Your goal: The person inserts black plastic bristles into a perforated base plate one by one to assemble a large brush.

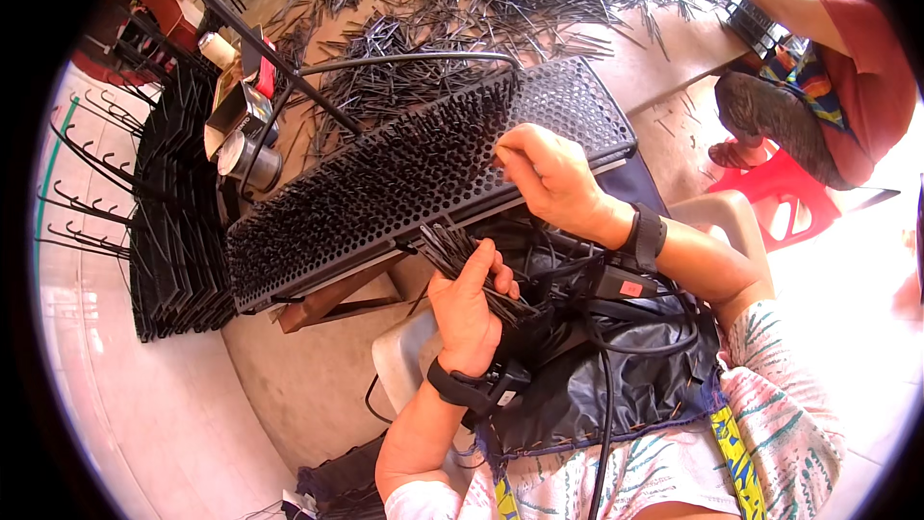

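A long black perforated board (pixel 570 104) lies slantwise in front of me, its round holes bare toward the right end. Thin black sticks (pixel 375 159) stand packed in the holes over its left and middle parts. Below the board's near edge, my left hand (pixel 466 316) is closed round a bundle of thin dark sticks (pixel 449 248). Over the board's right half is my right hand (pixel 556 181), thumb and fingertips pinched together near the border between filled and bare holes. Whatever is in that pinch is too small to make out.
A large heap of loose black sticks (pixel 423 43) spreads beyond the board. Black hooked racks (pixel 178 221) are stacked at left, beside a metal tin (pixel 255 164). A bent black rod (pixel 414 59) crosses above the board. A co-worker sits on a red stool (pixel 778 200) at right.
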A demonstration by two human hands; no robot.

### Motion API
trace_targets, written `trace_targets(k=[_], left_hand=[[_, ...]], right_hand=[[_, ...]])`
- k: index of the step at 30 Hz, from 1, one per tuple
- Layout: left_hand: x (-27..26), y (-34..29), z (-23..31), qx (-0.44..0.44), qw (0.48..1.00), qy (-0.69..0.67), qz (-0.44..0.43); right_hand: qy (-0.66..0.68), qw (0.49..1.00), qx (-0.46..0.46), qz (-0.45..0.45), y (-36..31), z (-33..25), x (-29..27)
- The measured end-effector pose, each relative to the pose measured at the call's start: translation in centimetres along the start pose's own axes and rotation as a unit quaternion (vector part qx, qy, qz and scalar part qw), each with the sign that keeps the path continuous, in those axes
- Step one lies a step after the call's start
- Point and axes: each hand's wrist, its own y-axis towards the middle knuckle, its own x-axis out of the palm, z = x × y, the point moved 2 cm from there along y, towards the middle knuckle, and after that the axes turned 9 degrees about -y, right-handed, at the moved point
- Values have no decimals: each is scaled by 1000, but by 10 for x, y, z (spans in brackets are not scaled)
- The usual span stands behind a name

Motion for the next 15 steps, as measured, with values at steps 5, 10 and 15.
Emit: trace_targets(k=[5,10,15], left_hand=[[-3,0,3,-55,998,-39,5],[-6,2,7,-35,999,-15,19],[-2,0,15,-70,996,-5,52]], right_hand=[[2,1000,18,-11,-3,0,0],[-67,989,-96,-88,7,-4,17],[67,975,-98,-187,25,-3,34]])
